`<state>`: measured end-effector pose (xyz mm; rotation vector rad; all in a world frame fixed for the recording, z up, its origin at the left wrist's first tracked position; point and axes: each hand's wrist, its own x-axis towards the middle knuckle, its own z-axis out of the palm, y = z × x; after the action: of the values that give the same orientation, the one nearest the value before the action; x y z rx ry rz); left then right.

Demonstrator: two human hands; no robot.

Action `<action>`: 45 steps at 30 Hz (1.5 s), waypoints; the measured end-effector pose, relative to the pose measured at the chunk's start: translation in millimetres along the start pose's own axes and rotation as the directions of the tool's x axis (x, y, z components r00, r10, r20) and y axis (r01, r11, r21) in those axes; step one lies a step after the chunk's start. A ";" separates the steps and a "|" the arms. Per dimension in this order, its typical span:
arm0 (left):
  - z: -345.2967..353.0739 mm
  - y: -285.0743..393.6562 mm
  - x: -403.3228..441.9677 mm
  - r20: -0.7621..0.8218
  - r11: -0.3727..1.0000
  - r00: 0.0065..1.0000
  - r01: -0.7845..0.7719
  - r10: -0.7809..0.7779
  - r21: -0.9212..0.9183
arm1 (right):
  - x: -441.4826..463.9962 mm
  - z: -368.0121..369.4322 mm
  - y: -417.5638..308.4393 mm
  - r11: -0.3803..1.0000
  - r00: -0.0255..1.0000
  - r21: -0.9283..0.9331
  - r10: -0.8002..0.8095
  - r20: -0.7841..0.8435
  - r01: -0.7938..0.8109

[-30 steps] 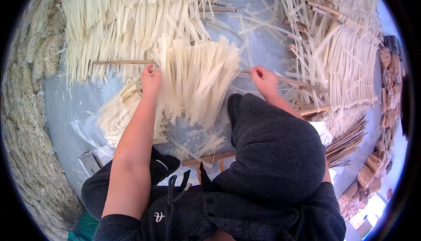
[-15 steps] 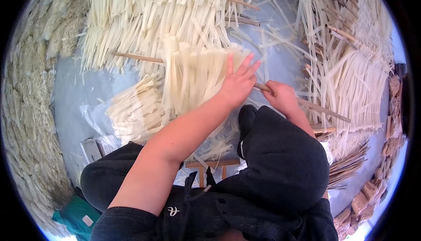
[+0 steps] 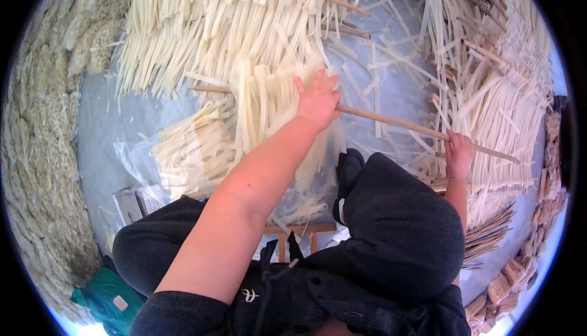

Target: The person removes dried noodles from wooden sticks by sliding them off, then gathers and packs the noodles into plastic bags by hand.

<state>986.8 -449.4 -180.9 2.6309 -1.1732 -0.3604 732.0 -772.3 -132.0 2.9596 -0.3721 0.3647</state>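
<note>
My left hand (image 3: 318,102) lies on a bunch of pale flat strips (image 3: 254,100), its fingers spread and its thumb side hidden. The strips hang over a long thin wooden stick (image 3: 397,125), whose left end shows beyond them. My right hand (image 3: 458,152) is closed round the stick toward its right end. Between my hands the stick is bare and slants slightly down to the right.
Rows of similar strips (image 3: 202,24) lie ahead, and more with sticks (image 3: 489,122) at the right. A plastic-wrapped bundle of strips (image 3: 189,149) rests near my left knee. Loose strips litter the grey floor sheet (image 3: 140,116). Thin sticks (image 3: 489,235) are heaped at the lower right.
My right hand has slid or moved right, away from my left hand, and a longer bare length of stick shows between them. My left hand and the strips have shifted slightly.
</note>
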 end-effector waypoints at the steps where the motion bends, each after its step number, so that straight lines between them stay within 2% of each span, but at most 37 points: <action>1: 3.7 -0.6 1.4 0.032 1.000 0.999 0.014 -0.013 -0.016 | 2.0 8.0 -2.3 0.997 0.998 0.058 0.046 0.044 -0.048; 3: 2.6 -2.8 1.5 0.067 0.999 0.998 0.013 -0.011 -0.032 | 12.8 38.4 -22.5 0.990 0.985 0.111 0.072 0.155 -0.090; 5: 2.0 -1.4 0.0 0.110 0.999 0.994 0.008 -0.004 -0.039 | 37.0 51.2 -94.4 0.960 0.957 0.265 -0.154 0.246 0.087; 7: 3.0 1.7 -7.8 0.077 0.998 0.996 -0.046 0.048 -0.030 | 61.1 37.4 -168.7 0.909 0.902 0.403 -0.255 0.349 0.101; 8: 5.9 2.4 -12.3 0.085 0.998 0.995 -0.052 0.055 -0.030 | 68.4 31.5 -184.4 0.890 0.859 0.439 -0.320 0.399 0.128; 9: 10.0 2.8 -15.8 0.074 0.996 0.994 -0.084 0.085 -0.023 | 67.8 32.3 -184.2 0.892 0.862 0.436 -0.311 0.401 0.119; 11: 14.3 1.8 -17.3 0.059 0.991 0.990 -0.129 0.130 -0.022 | 65.5 35.7 -181.3 0.902 0.780 0.428 -0.307 0.545 0.056; 12: 16.9 0.1 -15.9 0.026 0.992 0.992 -0.126 0.126 0.005 | 64.3 40.6 -173.5 0.907 0.782 0.417 -0.301 0.546 0.058; 14: 23.0 1.8 -20.2 0.008 0.993 0.993 -0.118 0.118 0.010 | 46.6 47.0 -149.1 0.903 0.886 0.421 -0.265 0.379 0.090; 15: 23.8 1.1 -17.0 0.029 0.995 0.995 -0.100 0.099 0.024 | 38.6 44.8 -134.2 0.906 0.885 0.414 -0.259 0.388 0.084; 17: 18.6 -2.5 -9.6 0.036 0.995 0.996 -0.082 0.081 0.049 | 32.7 40.6 -97.9 0.946 0.941 0.304 -0.198 0.274 0.111; 19: 12.0 -5.7 -8.6 0.173 0.998 0.985 -0.009 -0.001 0.057 | 23.3 36.1 -55.0 0.975 0.958 0.211 -0.127 0.256 0.073; 20: 9.9 -7.1 -8.7 0.173 0.998 0.985 -0.009 -0.001 0.055 | 20.1 30.5 -41.7 0.975 0.958 0.210 -0.128 0.257 0.074; 22: 8.4 -9.9 -8.8 0.222 0.999 0.975 0.028 -0.022 -0.022 | 15.1 21.9 -24.1 0.994 0.995 0.092 -0.073 0.073 0.067; 23: 13.6 -11.3 -8.4 0.227 0.999 0.974 0.027 -0.020 -0.029 | 14.6 26.0 -25.6 0.994 0.994 0.089 -0.074 0.081 0.066; 25: 27.9 -12.5 -6.0 0.167 0.999 0.986 0.033 -0.028 -0.025 | 15.9 43.6 -39.6 0.996 0.976 0.085 0.010 0.219 -0.029; 27: 30.5 -15.5 -8.1 0.176 1.000 0.984 0.009 -0.007 -0.009 | 26.9 59.6 -82.3 0.962 0.943 0.211 -0.223 0.248 0.172; 29: 33.0 -18.2 -13.3 0.198 1.000 0.980 -0.015 0.011 0.020 | 46.0 46.8 -143.5 0.939 0.855 0.302 -0.286 0.432 0.162; 30: 33.2 -17.5 -16.0 0.208 0.999 0.978 -0.028 0.022 0.028 | 46.4 49.5 -155.5 0.938 0.856 0.310 -0.283 0.433 0.154; 32: 34.8 -18.4 -20.3 0.216 0.998 0.976 -0.045 0.035 0.038 | 47.5 55.9 -166.4 0.924 0.765 0.345 -0.339 0.547 0.162; 33: 36.7 -21.4 -22.5 0.196 0.999 0.980 -0.043 0.038 0.021 | 45.0 56.7 -164.8 0.924 0.767 0.346 -0.338 0.546 0.162; 35: 32.8 -23.8 -20.2 0.170 0.999 0.985 -0.032 0.031 0.004 | 41.8 56.1 -157.0 0.921 0.820 0.365 -0.310 0.482 0.134; 36: 32.5 -22.9 -21.0 0.155 1.000 0.988 -0.026 0.025 0.006 | 38.5 52.8 -150.7 0.918 0.814 0.372 -0.318 0.486 0.137; 40: 34.7 -25.7 -22.3 0.145 1.000 0.989 0.000 0.001 -0.001 | 36.1 21.9 -93.2 0.976 0.867 0.197 -0.180 0.465 0.096; 42: 35.4 -30.3 -22.7 0.149 1.000 0.989 0.010 -0.006 -0.020 | 24.9 18.4 -44.0 0.980 0.901 0.192 -0.129 0.414 0.053; 45: 60.7 -47.6 -31.1 0.177 0.998 0.983 0.057 -0.051 -0.034 | 9.3 -3.1 14.8 1.000 0.902 0.014 -0.017 0.431 0.013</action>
<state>980.4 -402.0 -249.0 2.6459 -1.1348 -0.6319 736.2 -788.1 -125.0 3.0314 -0.3915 -0.3033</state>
